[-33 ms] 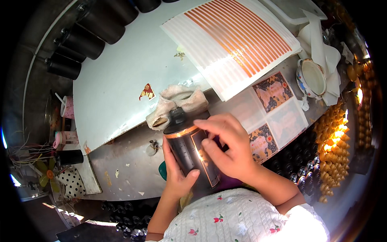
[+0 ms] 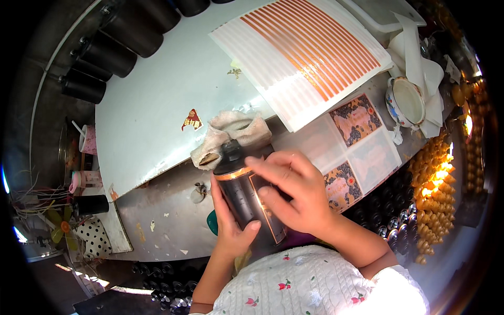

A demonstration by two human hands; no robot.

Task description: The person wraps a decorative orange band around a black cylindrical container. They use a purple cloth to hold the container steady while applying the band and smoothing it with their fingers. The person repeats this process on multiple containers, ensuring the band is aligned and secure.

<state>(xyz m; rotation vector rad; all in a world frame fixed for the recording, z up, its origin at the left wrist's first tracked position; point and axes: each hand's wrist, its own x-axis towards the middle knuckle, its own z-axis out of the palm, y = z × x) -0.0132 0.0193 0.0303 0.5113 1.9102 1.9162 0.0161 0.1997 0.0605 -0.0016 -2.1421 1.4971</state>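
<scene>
A black bottle [image 2: 236, 197] with a narrow neck tilts in front of me, its top pointing away. An orange-copper band [image 2: 233, 174] rings its shoulder, and a thin copper frame line runs down its side. My left hand [image 2: 233, 239] cradles the bottle from the left and below, thumb along its side. My right hand [image 2: 299, 194] reaches in from the right, index fingertip at the band's right end and thumb apart over the body. Nothing shows gripped in the right hand. Just beyond the neck lies a crumpled damp cloth [image 2: 233, 131].
Striped orange strip sheets [image 2: 315, 52] lie on the white board [image 2: 152, 100], with printed label sheets [image 2: 357, 121] closer. An enamel bowl [image 2: 405, 102] stands right. Black bottles [image 2: 107, 55] line the far left; gold pieces [image 2: 436, 184] stack at right. A small red sticker [image 2: 192, 120] lies on the board.
My right hand has shifted slightly left across the bottle, its fingertip moving along the orange band. The left hand and bottle have hardly moved.
</scene>
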